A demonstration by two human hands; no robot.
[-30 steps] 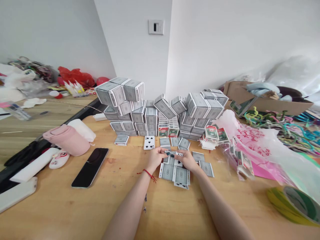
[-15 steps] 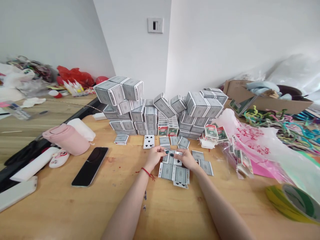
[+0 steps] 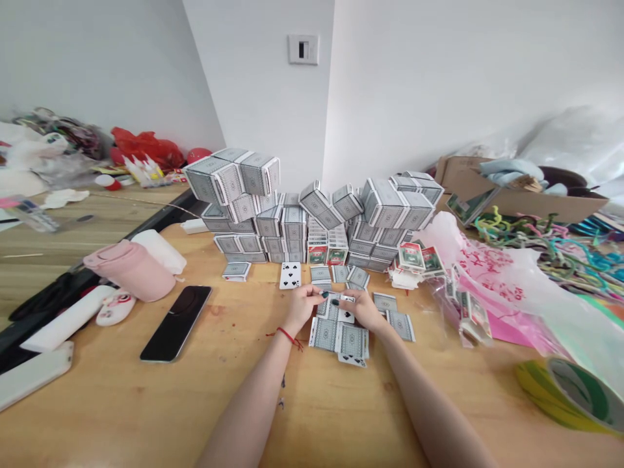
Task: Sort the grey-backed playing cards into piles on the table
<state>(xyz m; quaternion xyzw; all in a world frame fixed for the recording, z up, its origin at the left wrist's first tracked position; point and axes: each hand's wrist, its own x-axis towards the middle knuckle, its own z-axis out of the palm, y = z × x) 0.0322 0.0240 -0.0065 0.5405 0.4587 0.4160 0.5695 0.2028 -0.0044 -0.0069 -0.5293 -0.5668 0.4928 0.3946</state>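
My left hand (image 3: 303,305) and my right hand (image 3: 363,308) meet over a spread of playing cards (image 3: 341,338) on the wooden table (image 3: 146,403). Both hands are closed, fingertips pinched on a small bunch of cards (image 3: 341,303) held between them. Most loose cards lie face down, grey-backed. A face-up spade card (image 3: 290,275) lies just beyond my left hand. Behind it rises a wall of stacked grey card boxes (image 3: 312,218). A red string circles my left wrist.
A black phone (image 3: 176,314), a pink pouch (image 3: 130,271) and white items lie to the left. Pink and clear plastic bags (image 3: 492,276) with card packs sit to the right, a green tape roll (image 3: 572,393) at the near right, and a cardboard box (image 3: 511,192) behind.
Almost nothing has moved; my hands stay together over the cards, with only slight finger shifts on the held bunch.
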